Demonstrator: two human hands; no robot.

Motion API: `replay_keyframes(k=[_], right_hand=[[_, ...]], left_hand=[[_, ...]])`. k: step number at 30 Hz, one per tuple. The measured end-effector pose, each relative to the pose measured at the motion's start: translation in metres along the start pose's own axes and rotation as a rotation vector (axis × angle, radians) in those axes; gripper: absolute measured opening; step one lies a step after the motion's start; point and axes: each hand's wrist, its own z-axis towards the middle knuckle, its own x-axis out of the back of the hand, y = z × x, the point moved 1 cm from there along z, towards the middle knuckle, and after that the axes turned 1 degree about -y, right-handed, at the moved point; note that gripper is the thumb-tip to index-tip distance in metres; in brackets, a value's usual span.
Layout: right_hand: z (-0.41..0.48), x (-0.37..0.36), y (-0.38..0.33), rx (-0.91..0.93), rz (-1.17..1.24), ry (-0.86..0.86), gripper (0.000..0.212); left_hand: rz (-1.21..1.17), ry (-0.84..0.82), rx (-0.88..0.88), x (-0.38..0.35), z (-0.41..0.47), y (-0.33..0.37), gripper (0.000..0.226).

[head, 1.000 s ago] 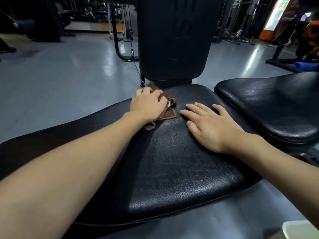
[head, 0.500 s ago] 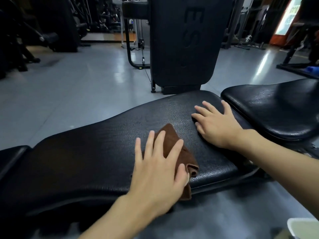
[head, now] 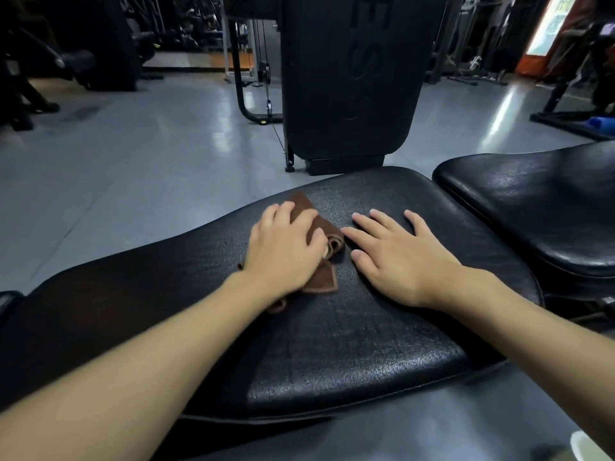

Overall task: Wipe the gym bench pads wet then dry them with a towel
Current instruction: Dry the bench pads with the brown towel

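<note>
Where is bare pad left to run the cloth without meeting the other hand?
Free: near half of the main pad; its dark end left of the left hand; the strip beyond the right hand; the neighbouring pad. Crowded: centre, where the gripped cloth nearly meets right fingertips.

Glossy grey floor (head: 133, 161), streaked with pale light reflections. Black machine tower (head: 349, 78) at centre back, embossed lettering; cable (head: 268, 94) and curved black tube frame (head: 240, 101) just left. Dark gym machines (head: 66, 44) far left. Lit panel (head: 549, 21) top right. Blue roll (head: 602, 123) on floor, right.
</note>
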Motion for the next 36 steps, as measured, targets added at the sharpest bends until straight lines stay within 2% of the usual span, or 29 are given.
replay_keyframes(k=[4,8,13,21,24,26,30,36], right_hand=[[0.003,-0.002,0.002,-0.008,-0.015,-0.006,0.052],[0.003,-0.002,0.001,-0.013,-0.016,0.004,0.051],[0.001,0.002,-0.001,-0.018,0.002,-0.001,0.049],[-0.002,0.003,-0.005,-0.035,0.005,-0.005,0.050],[-0.005,0.006,-0.007,-0.047,-0.051,-0.013,0.051],[-0.002,0.009,-0.008,-0.049,-0.096,0.000,0.052],[0.007,0.010,-0.015,-0.047,0.048,-0.065,0.052],[0.008,-0.002,-0.015,-0.034,-0.036,-0.051,0.054]], left_hand=[[-0.032,-0.039,0.057,-0.011,0.065,-0.018,0.048],[-0.028,-0.043,0.074,-0.013,0.082,-0.021,0.047],[-0.018,-0.051,0.007,-0.004,0.034,-0.014,0.048],[0.019,0.007,-0.155,0.023,-0.111,0.006,0.057],[0.038,-0.038,-0.176,0.037,-0.144,0.011,0.059],[0.059,-0.071,-0.153,0.044,-0.153,0.016,0.064],[0.017,-0.045,-0.032,0.039,-0.145,0.027,0.068],[-0.008,-0.033,-0.014,0.022,-0.088,-0.003,0.062]])
